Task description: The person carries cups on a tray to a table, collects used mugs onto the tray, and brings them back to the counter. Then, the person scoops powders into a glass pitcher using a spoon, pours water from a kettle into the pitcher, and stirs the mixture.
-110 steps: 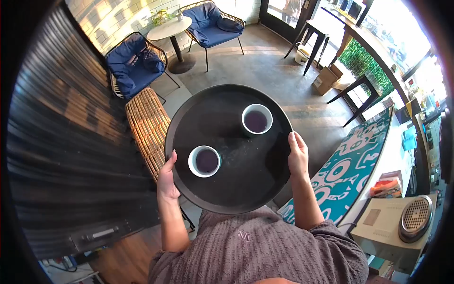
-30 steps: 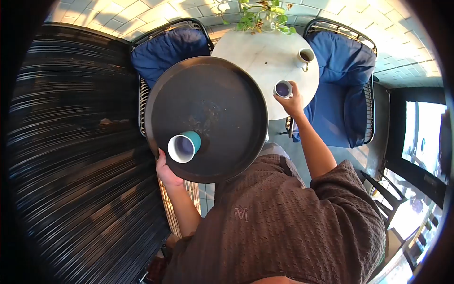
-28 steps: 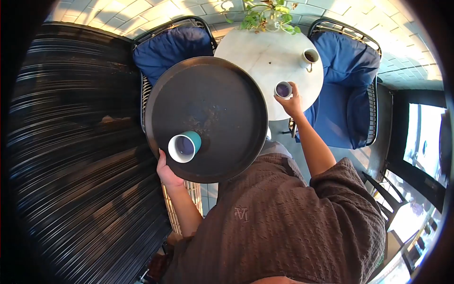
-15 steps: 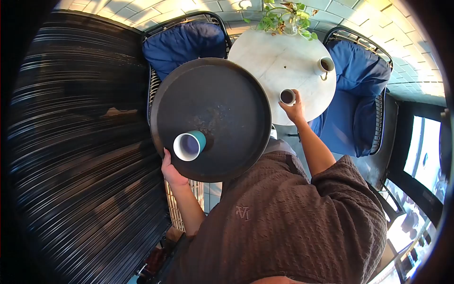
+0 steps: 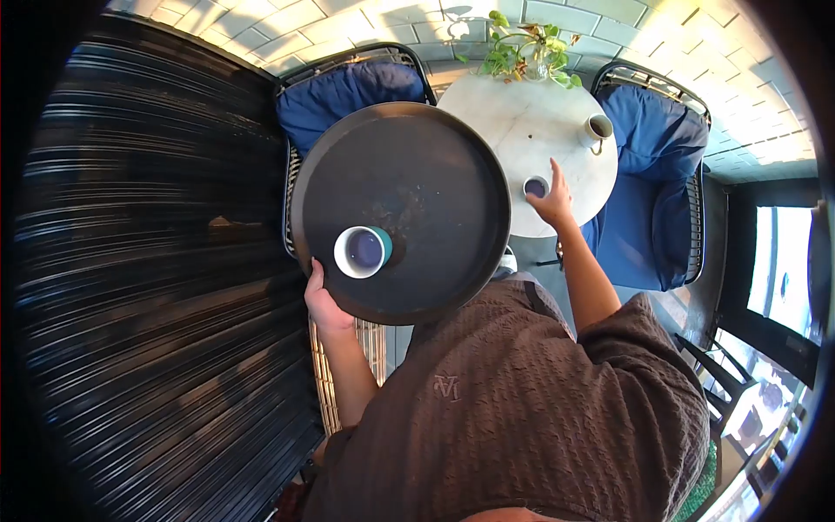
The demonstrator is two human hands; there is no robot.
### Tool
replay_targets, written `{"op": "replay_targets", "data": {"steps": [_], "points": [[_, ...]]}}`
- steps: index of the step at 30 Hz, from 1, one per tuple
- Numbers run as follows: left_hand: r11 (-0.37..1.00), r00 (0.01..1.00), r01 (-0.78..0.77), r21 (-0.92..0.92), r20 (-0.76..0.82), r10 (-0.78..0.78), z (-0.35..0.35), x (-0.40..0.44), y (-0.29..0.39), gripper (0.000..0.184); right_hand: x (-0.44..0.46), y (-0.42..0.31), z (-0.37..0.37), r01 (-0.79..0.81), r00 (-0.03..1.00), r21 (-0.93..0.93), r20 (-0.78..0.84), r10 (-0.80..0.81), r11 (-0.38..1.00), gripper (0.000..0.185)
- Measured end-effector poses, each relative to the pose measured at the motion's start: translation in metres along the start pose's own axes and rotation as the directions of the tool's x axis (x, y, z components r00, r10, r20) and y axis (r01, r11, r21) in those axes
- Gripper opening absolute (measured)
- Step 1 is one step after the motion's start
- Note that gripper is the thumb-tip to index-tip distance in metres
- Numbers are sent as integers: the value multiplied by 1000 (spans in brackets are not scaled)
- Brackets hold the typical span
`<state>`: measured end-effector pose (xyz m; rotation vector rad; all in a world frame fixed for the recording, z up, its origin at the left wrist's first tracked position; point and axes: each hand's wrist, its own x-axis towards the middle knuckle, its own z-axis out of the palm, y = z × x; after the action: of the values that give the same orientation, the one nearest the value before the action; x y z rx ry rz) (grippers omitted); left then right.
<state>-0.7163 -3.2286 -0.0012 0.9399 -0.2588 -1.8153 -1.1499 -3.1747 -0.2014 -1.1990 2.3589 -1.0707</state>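
Note:
My left hand (image 5: 327, 303) grips the lower left rim of a round dark serving tray (image 5: 435, 174); its thumb shows at the edge and the other fingers are hidden underneath. A teal paper cup (image 5: 363, 252) with a white inside stands on the tray, close to that hand. Over the marble table, my right hand (image 5: 557, 202) is open, thumb and fingers apart beside a small light cup (image 5: 536, 187) with dark contents. Whether the skin still touches this cup I cannot tell. A mug (image 5: 597, 130) with a handle and dark contents sits farther right.
The round marble table (image 5: 496, 113) has a leafy plant in a glass vase (image 5: 537, 63) at its back. Blue-cushioned chairs stand left (image 5: 352, 91) and right (image 5: 644, 209). Black slatted panelling (image 5: 165, 244) runs along my left, and a tiled wall (image 5: 600, 30) lies behind.
My right hand has opened from its grip on the small cup, which now stands on the table. The tray has shifted slightly right in view.

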Motion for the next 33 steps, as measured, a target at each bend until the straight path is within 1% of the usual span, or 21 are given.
{"op": "replay_targets", "data": {"steps": [1, 2, 4, 5, 6, 8, 10, 12, 14, 16, 18, 19, 20, 22, 24, 26, 28, 30, 31, 32, 33], "points": [[1000, 1000, -2, -6, 11, 2, 1, 4, 0, 42, 3, -17, -10, 1, 995, 50, -98, 4, 999, 74], [1000, 998, 19, -9, 55, -18, 3, 8, 0, 42, 6, -40, -25, 7, 994, 45, -107, -2, 999, 74], [998, 988, 67, -13, 141, -64, 6, 16, -3, 43, 9, -97, -64, 104, 971, 438, -240, 5, 893, 60], [994, 973, 109, -20, 209, -103, 1, 24, -4, 43, 8, -123, -76, 189, 955, 443, -292, -58, 877, 52], [993, 969, 120, -24, 220, -112, 0, 30, -6, 43, 5, -145, -88, 258, 950, 424, -277, -147, 868, 44], [986, 967, 167, 22, 190, -168, 3, 42, -10, 43, -7, -189, -104, 400, 912, 336, -237, -335, 853, 53], [984, 965, 169, 47, 193, -175, 15, 46, -15, 43, -24, -232, -110, 482, 867, 324, -47, -495, 814, 63], [975, 933, 220, 25, 285, -218, 18, 55, -19, 43, -37, -267, -112, 618, 745, 283, 90, -661, 734, 78], [962, 913, 265, 58, 306, -270, 26, 59, -21, 44, -50, -278, -94, 524, 774, 348, 186, -606, 777, 88], [946, 889, 309, 99, 324, -324, 30, 60, -20, 44, -59, -286, -85, 537, 769, 292, 215, -602, 791, 94], [919, 819, 382, 96, 426, -385, 32, 63, -18, 44, -68, -292, -77, 526, 754, 301, 267, -600, 795, 84], [914, 810, 393, 103, 432, -397, 31, 65, -16, 44, -74, -295, -75, 578, 735, 272, 236, -636, 769, 76], [912, 817, 393, 114, 412, -404, 31, 67, -17, 44, -75, -296, -70, 571, 744, 263, 233, -626, 778, 76], [906, 819, 404, 125, 392, -420, 25, 72, -16, 45, -82, -296, -56, 488, 784, 329, 244, -571, 809, 70], [895, 816, 424, 142, 369, -445, 13, 80, -14, 45, -88, -299, -50, 494, 793, 344, 201, -576, 799, 65], [884, 807, 445, 145, 363, -466, 0, 87, -10, 44, -93, -304, -46, 363, 881, 409, 142, -451, 837, 65], [879, 804, 456, 140, 357, -475, -7, 91, -2, 44, -85, -309, -51, 340, 905, 411, 101, -413, 846, 71], [904, 865, 394, 166, 263, -426, -15, 90, 6, 42, -73, -314, -59, 252, 946, 405, 89, -313, 879, 72], [907, 870, 390, 159, 258, -420, -20, 88, 11, 42, -65, -317, -64, 352, 931, 321, -28, -363, 879, 70], [926, 901, 344, 157, 220, -373, -25, 86, 16, 42, -56, -317, -67, 382, 924, 241, -104, -367, 892, 69], [942, 929, 297, 157, 182, -323, -30, 84, 22, 41, -46, -312, -68, 345, 938, 237, -113, -327, 908, 69]]}}
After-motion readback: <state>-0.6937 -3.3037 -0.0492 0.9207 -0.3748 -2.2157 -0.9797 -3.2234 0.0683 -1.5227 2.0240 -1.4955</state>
